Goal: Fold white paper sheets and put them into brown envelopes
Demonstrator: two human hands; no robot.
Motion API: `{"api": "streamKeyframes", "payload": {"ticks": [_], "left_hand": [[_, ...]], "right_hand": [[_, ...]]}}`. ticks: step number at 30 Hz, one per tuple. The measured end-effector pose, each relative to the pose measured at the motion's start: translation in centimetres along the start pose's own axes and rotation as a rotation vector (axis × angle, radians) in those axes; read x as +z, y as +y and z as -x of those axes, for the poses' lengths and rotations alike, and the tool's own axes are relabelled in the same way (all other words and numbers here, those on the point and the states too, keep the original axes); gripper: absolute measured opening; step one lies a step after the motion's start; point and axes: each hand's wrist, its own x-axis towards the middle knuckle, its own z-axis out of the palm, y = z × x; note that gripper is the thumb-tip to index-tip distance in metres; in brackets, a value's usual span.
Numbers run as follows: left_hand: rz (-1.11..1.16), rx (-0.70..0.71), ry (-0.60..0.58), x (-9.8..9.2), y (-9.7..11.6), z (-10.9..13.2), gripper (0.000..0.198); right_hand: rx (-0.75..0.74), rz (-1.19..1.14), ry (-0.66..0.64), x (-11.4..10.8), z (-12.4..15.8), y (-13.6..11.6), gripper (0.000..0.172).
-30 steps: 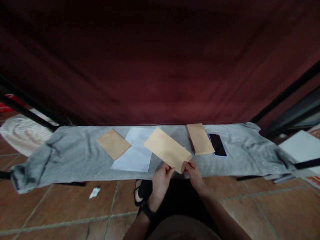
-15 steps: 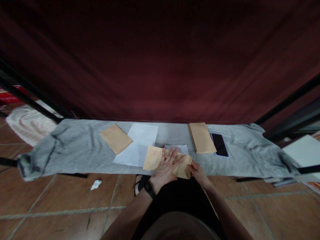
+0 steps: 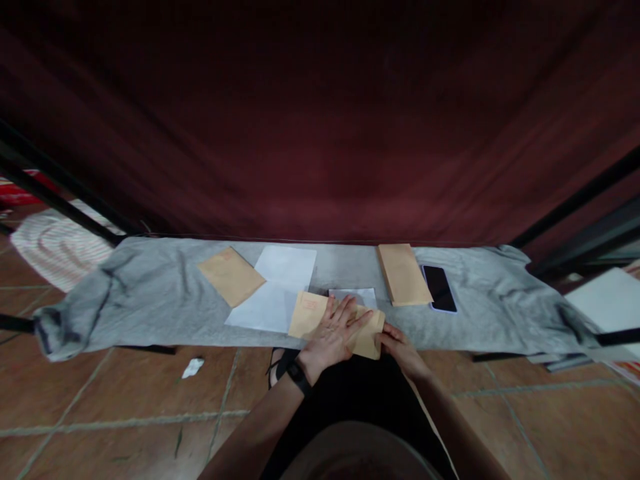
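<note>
A tan envelope [image 3: 306, 313] with faint red print at its left end lies before me near the front edge of the cloth-covered surface. My left hand [image 3: 336, 331], a dark band on its wrist, rests flat on the envelope's middle with fingers spread. At the right end, my right hand [image 3: 397, 343] pinches the envelope's edge between thumb and fingers. Part of a white paper [image 3: 367, 298] shows just behind the envelope. To the left lie white sheets [image 3: 287, 267], partly under the envelope's left end, and another tan envelope [image 3: 231, 277] overlapping them.
A stack of tan envelopes [image 3: 404, 275] lies right of centre, beside a dark-screened phone [image 3: 440, 289]. Grey cloth [image 3: 165, 293] covers the narrow surface. A dark red curtain [image 3: 320, 160] hangs behind it. Black metal bars [image 3: 575, 200] stand at both sides.
The envelope under my hands has shifted very slightly to the right. Both hands keep almost the same positions.
</note>
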Motion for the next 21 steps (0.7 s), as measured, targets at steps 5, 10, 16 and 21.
{"api": "streamKeyframes", "payload": {"ticks": [5,10,16,21], "left_hand": [[-0.016,0.008,0.006,0.0,0.2,0.0,0.105],[-0.009,0.015,-0.024,0.0,0.2,0.3,0.112],[0.029,-0.004,-0.055,0.6,-0.5,0.6,0.112],[0.036,-0.015,-0.037,1.3,-1.2,0.3,0.111]], "right_hand": [[-0.014,-0.017,-0.017,0.3,0.0,0.2,0.036],[0.036,-0.124,-0.162,0.0,0.6,-0.2,0.038],[-0.007,-0.083,-0.118,1.0,0.4,-0.4,0.045],[-0.148,0.069,0.004,1.4,-0.9,-0.1,0.036]]}}
